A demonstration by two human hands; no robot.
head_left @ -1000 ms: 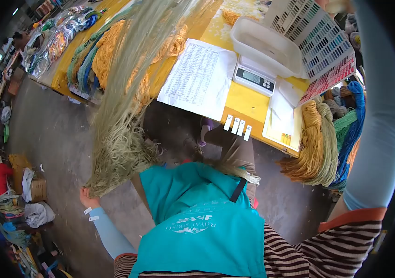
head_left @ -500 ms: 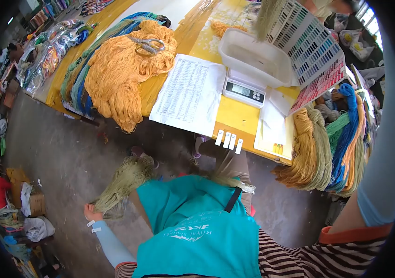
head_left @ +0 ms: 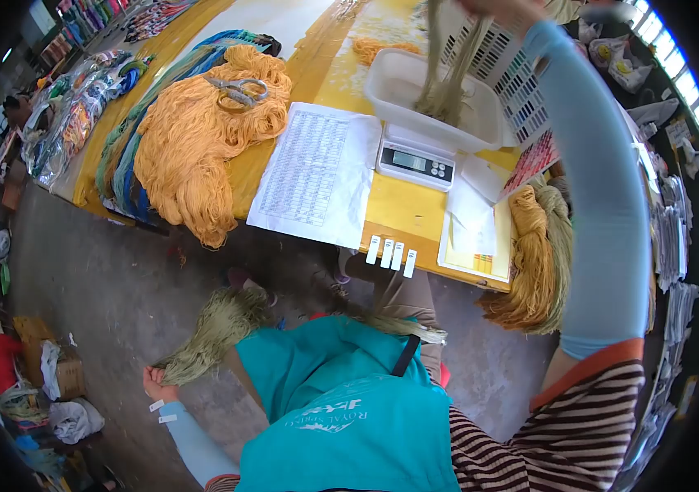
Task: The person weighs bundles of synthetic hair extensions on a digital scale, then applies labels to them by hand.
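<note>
At the lower left my left hand (head_left: 159,385) is closed round one end of an olive-green yarn bundle (head_left: 216,334), which hangs above the floor. My right hand (head_left: 507,11) is at the top edge of the view, partly cut off, with an olive yarn hank (head_left: 446,92) hanging from it. The hank's lower end lies in a white plastic tub (head_left: 480,115). Under the tub sits a digital scale (head_left: 416,161). Printed sheets (head_left: 315,164) lie left of the scale, and small white labels (head_left: 392,254) are along the table edge.
Orange yarn (head_left: 193,139) with scissors (head_left: 239,92) on it covers the left part of the yellow table (head_left: 398,205). A colour card (head_left: 521,90) stands behind the tub. Yarn hanks (head_left: 534,262) hang at the table's right end. Boxes (head_left: 66,371) and bags are at far left.
My right arm has swung inward across the right side, and the olive hank has come down into the tub. My left hand still holds its bundle. The view has shifted slightly.
</note>
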